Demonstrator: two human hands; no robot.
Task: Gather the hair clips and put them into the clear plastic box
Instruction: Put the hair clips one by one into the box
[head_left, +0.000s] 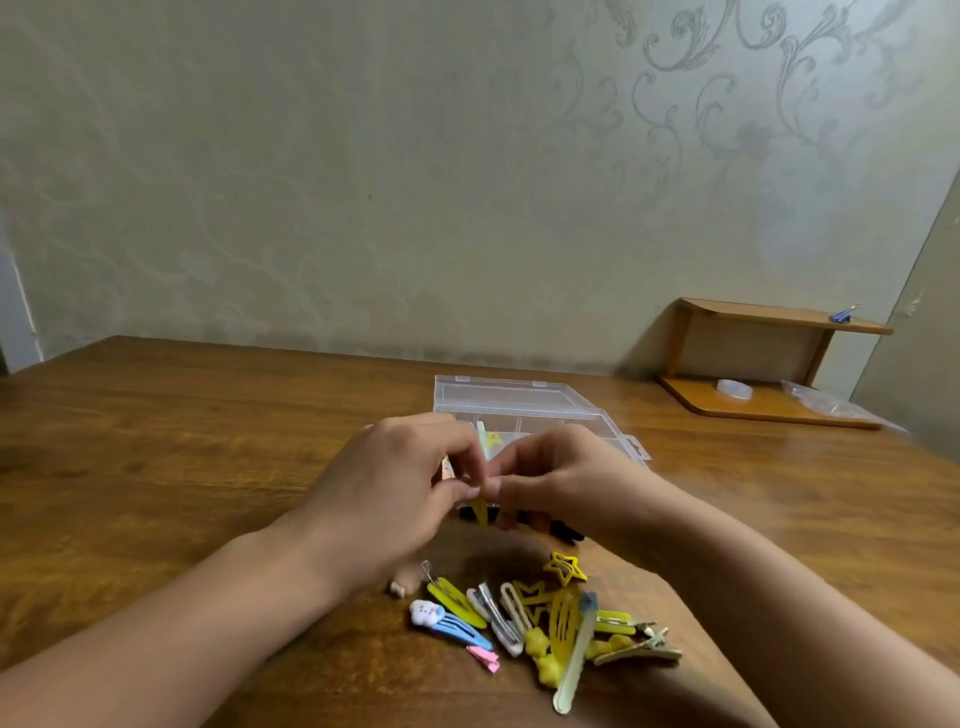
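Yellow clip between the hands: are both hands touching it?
Touching. The head view shows the left hand and right hand pinching the yellow clip between their fingertips, its lower end poking out below.

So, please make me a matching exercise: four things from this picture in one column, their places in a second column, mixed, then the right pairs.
1. yellow clip
2. star clip
3. clear plastic box
4. purple clip

a. on the wooden shelf
b. pinched by both hands
c. behind the hands, lid open
d. on the table, at the pile's far edge

Pairs: 1-b, 2-d, 3-c, 4-a
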